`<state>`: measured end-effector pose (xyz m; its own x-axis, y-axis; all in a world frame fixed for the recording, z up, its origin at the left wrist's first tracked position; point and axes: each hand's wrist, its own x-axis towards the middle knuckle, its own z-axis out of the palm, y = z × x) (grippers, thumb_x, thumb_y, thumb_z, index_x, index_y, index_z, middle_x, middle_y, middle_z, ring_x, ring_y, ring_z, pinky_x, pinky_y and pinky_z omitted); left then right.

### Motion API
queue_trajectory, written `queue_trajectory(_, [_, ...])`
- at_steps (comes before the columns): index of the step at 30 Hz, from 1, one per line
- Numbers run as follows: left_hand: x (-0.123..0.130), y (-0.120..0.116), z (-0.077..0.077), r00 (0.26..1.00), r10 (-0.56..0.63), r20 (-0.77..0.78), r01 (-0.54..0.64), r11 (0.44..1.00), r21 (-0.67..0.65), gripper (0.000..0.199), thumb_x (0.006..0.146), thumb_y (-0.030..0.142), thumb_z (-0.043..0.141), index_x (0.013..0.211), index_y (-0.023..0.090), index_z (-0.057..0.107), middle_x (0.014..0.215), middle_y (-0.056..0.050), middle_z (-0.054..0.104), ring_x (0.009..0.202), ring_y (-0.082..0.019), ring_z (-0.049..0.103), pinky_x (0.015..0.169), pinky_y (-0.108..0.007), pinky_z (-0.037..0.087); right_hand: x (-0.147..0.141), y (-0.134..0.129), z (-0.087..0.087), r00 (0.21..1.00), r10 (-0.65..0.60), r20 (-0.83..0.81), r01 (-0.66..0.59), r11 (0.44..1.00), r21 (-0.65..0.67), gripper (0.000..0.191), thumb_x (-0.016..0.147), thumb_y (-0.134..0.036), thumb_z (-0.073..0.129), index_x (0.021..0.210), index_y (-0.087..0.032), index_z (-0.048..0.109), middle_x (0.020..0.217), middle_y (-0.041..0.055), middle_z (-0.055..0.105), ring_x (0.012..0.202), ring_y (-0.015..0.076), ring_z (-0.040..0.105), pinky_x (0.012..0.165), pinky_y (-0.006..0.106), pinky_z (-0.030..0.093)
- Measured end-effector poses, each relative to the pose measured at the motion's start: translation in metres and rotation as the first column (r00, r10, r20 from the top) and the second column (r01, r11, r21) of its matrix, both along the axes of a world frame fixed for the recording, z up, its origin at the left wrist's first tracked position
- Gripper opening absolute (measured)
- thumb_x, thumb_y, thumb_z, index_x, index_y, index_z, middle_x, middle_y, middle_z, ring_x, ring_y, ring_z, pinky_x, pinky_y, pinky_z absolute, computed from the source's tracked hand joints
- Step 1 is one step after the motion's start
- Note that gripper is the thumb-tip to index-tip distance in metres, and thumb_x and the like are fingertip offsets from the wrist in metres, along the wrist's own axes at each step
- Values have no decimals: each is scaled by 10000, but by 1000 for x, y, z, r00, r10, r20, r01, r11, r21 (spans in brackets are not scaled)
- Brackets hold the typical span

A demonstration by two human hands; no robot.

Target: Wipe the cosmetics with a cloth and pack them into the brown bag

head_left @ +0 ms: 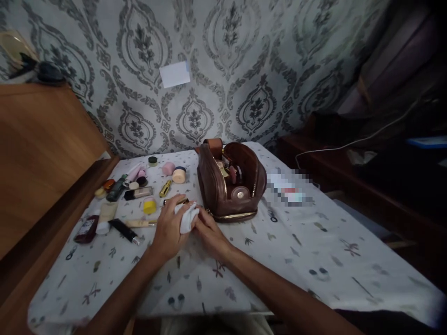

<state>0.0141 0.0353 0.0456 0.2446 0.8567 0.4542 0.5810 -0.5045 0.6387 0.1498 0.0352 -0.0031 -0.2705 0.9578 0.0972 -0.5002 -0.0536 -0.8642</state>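
My left hand (169,230) is closed on a folded white cloth or tissue (188,217) above the table. Beside it, my right hand (212,235) has its fingers drawn together against the cloth's right edge; anything they grip is hidden. Just behind my left fingers shows a dark item with gold trim (182,201), partly covered. Close beyond my right hand stands a brown leather bag (240,204), unzipped, with several small cosmetics inside. A yellow-lidded jar (149,206) and a gold tube (165,188) are near my left hand.
Several cosmetics spread over the left side of the patterned tablecloth (223,298), among them a beige tube (106,216), a dark red bottle (87,228) and a black-capped tube (125,231). A wooden panel (45,144) borders the left. A blurred-out item (289,188) lies right of the bag.
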Motion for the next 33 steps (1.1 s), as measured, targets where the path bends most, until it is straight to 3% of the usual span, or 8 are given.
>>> queue_trajectory(6, [-9, 20, 15, 974, 68, 218, 31, 906, -422, 296, 772, 488, 708, 818, 199, 754, 826, -76, 719, 887, -292, 660, 900, -429, 503, 12, 2, -2, 949, -48, 312, -66, 937, 344, 528, 795, -439, 772, 1254, -225, 624, 1234, 83, 610, 1198, 251, 534, 1093, 424, 380])
queue_trajectory(12, [-21, 28, 3, 851, 197, 486, 190, 748, -636, 585, 789, 677, 555, 859, 134, 761, 764, -111, 757, 751, -272, 723, 707, -367, 576, 7, -2, 3, 979, 109, 174, -144, 969, 203, 554, 747, -390, 825, 1247, -276, 615, 1407, 61, 535, 1303, 236, 506, 1044, 391, 453])
queue_trajectory(17, [-6, 16, -10, 761, 255, 597, 139, 834, -533, 701, 861, 763, 371, 984, 183, 746, 960, -110, 773, 996, -301, 709, 879, -409, 560, -1, -2, 7, 998, 37, -48, -37, 999, 14, 597, 707, -441, 841, 1229, -281, 597, 1416, 59, 564, 1284, 253, 544, 1066, 409, 449])
queue_trajectory(23, [-3, 2, -12, 831, 103, 546, 28, 974, -226, 526, 847, 619, 603, 1199, 237, 686, 1326, -86, 646, 1334, -283, 499, 1175, -406, 303, -3, 1, 4, 997, -16, -74, 13, 999, -43, 586, 660, -373, 877, 1189, -277, 642, 1291, 22, 655, 1192, 208, 597, 1077, 361, 434])
queue_trajectory(26, [-5, 0, -13, 935, -64, 349, 62, 998, 17, 546, 789, 585, 690, 1226, 258, 688, 1446, -110, 547, 1381, -334, 429, 1181, -501, 267, -4, 3, 1, 977, 46, -206, -81, 983, -164, 540, 643, -344, 888, 1126, -259, 663, 1080, 9, 722, 962, 167, 668, 884, 283, 524])
queue_trajectory(29, [-4, -1, -20, 990, -139, -32, 142, 942, 303, 530, 862, 467, 660, 1359, 295, 597, 1565, -124, 404, 1445, -358, 332, 1168, -565, 250, -2, 6, -2, 954, 75, -292, -158, 949, -272, 430, 640, -333, 893, 990, -224, 667, 846, -22, 709, 708, 116, 638, 652, 213, 516])
queue_trajectory(31, [-2, -2, -25, 988, -155, -25, 155, 940, 303, 579, 863, 411, 680, 1411, 290, 543, 1576, -134, 384, 1469, -349, 302, 1183, -553, 230, 0, 8, -3, 950, 75, -303, -165, 944, -285, 383, 650, -370, 889, 913, -209, 661, 787, -31, 690, 669, 104, 618, 611, 198, 504])
queue_trajectory(33, [0, -3, -29, 972, -162, 171, 131, 975, 178, 611, 839, 441, 704, 1401, 259, 550, 1541, -142, 436, 1462, -332, 329, 1202, -521, 219, 2, 7, -1, 947, 78, -312, -173, 942, -288, 400, 656, -414, 884, 921, -211, 664, 819, -21, 700, 718, 115, 635, 633, 207, 517])
